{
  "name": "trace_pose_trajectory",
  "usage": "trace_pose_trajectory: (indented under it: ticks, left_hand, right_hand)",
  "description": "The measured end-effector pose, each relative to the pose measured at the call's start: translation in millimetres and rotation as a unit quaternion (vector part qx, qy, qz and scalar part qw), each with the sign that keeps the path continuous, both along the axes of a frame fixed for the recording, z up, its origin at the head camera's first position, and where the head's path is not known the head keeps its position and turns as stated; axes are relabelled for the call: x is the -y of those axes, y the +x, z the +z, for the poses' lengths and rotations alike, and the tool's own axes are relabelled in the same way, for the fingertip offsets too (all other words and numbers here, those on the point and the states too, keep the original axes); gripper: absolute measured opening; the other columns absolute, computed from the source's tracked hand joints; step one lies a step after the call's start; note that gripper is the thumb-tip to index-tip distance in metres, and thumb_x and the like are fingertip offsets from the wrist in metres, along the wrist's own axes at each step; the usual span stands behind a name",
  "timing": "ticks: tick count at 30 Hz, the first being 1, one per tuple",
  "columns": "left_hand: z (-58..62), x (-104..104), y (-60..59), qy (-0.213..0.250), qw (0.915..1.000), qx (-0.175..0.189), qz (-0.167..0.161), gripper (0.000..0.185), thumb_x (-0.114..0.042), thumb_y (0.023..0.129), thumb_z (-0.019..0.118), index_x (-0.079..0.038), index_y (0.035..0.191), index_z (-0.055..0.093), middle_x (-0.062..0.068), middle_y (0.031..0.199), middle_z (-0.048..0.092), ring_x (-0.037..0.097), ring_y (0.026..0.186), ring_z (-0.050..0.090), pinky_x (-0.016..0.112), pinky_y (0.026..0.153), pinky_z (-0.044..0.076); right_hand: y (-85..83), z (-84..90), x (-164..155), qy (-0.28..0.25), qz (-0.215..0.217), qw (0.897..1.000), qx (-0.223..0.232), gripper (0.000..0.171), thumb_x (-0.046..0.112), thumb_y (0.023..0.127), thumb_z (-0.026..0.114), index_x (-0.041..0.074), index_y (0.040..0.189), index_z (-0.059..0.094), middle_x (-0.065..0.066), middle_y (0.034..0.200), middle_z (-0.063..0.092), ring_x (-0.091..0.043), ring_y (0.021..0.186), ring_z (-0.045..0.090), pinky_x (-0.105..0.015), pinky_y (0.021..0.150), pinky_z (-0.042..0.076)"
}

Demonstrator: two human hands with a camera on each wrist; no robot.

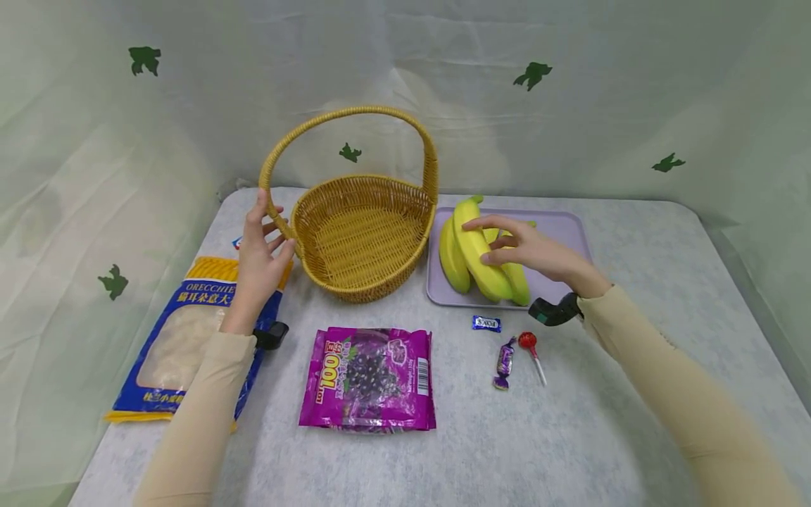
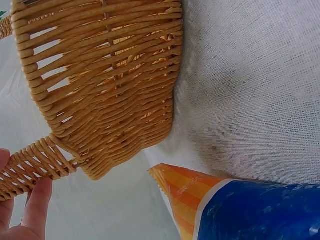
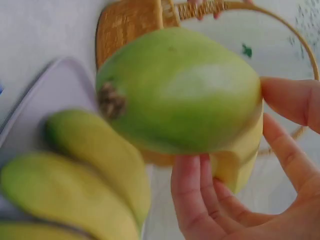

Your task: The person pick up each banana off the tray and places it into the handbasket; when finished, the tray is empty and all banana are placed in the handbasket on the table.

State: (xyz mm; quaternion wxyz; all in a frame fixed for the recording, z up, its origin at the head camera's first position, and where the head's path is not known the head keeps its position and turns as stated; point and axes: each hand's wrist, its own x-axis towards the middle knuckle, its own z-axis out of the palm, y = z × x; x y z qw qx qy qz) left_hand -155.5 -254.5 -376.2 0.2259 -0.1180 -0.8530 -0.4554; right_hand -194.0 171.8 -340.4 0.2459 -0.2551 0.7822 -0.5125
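Note:
A wicker basket [image 1: 364, 239] with a tall arched handle stands at the back, its inside bare. My left hand [image 1: 255, 257] grips the left foot of that handle, thumb and fingers on either side; the left wrist view shows the fingers around the woven handle [image 2: 32, 167]. Between thumb and fingers, my right hand [image 1: 535, 250] holds a yellow banana [image 1: 476, 246], whose greenish tip [image 3: 175, 85] faces the right wrist camera. Under and beside it, several more bananas [image 1: 451, 262] lie on a lilac tray [image 1: 557, 224], partly hidden by the held one and the hand.
A blue and yellow pasta bag [image 1: 190, 341] lies at left, partly under my left forearm. A purple candy bag [image 1: 370, 380] is front centre. Before the tray lie a blue-wrapped candy [image 1: 486, 324], a purple-wrapped candy [image 1: 504, 365] and a red lollipop [image 1: 528, 341].

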Motion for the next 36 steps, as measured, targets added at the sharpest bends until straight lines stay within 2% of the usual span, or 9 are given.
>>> trace_pose_trajectory:
  ticks: [8, 17, 24, 29, 36]
  left_hand:
    - [-0.2, -1, 0.3, 0.017, 0.9998, 0.004, -0.005, 0.080, 0.009, 0.091, 0.055, -0.023, 0.153, 0.013, 0.019, 0.137, 0.036, 0.042, 0.118, 0.046, 0.062, 0.095, 0.040]
    - [-1.0, 1, -0.7, 0.009, 0.9999, 0.007, -0.005, 0.081, 0.009, 0.091, 0.055, -0.023, 0.153, 0.012, 0.020, 0.138, 0.035, 0.042, 0.118, 0.047, 0.062, 0.095, 0.040]
    - [-1.3, 5, -0.9, -0.005, 0.9998, 0.015, -0.014, 0.082, 0.006, 0.093, 0.055, -0.024, 0.153, 0.009, 0.019, 0.138, 0.035, 0.042, 0.120, 0.046, 0.062, 0.095, 0.040]
    - [-1.2, 6, -0.9, -0.001, 0.9995, 0.023, -0.023, 0.081, 0.004, 0.093, 0.055, -0.024, 0.153, 0.009, 0.020, 0.139, 0.034, 0.042, 0.121, 0.044, 0.062, 0.097, 0.038]
    - [1.2, 6, 0.4, 0.001, 0.9994, 0.027, -0.021, 0.082, 0.003, 0.092, 0.057, -0.023, 0.153, 0.009, 0.021, 0.138, 0.035, 0.042, 0.121, 0.045, 0.061, 0.097, 0.039]
  right_hand:
    - [-8.3, 11.3, 50, -0.017, 0.081, 0.996, -0.034, 0.051, 0.023, 0.092, 0.064, 0.025, 0.140, 0.048, 0.009, 0.144, 0.041, -0.023, 0.111, 0.055, -0.043, 0.092, 0.045]
    - [-24.6, 17.2, 107, -0.073, 0.115, 0.991, -0.020, 0.050, 0.016, 0.093, 0.062, 0.016, 0.141, 0.046, 0.003, 0.144, 0.039, -0.022, 0.116, 0.050, -0.038, 0.092, 0.049]
    - [-34.4, 10.1, 144, -0.089, 0.106, 0.990, -0.016, 0.050, 0.014, 0.092, 0.062, 0.014, 0.141, 0.048, -0.001, 0.146, 0.037, -0.021, 0.125, 0.042, -0.036, 0.093, 0.049]
    - [-38.9, 3.7, 164, -0.066, 0.078, 0.995, -0.008, 0.051, 0.016, 0.091, 0.063, 0.018, 0.140, 0.049, -0.004, 0.146, 0.036, -0.020, 0.118, 0.046, -0.035, 0.085, 0.052]
    - [-38.0, -7.4, 193, -0.050, 0.050, 0.997, 0.006, 0.051, 0.013, 0.091, 0.063, 0.018, 0.140, 0.049, -0.008, 0.143, 0.041, -0.018, 0.108, 0.055, -0.032, 0.082, 0.053]
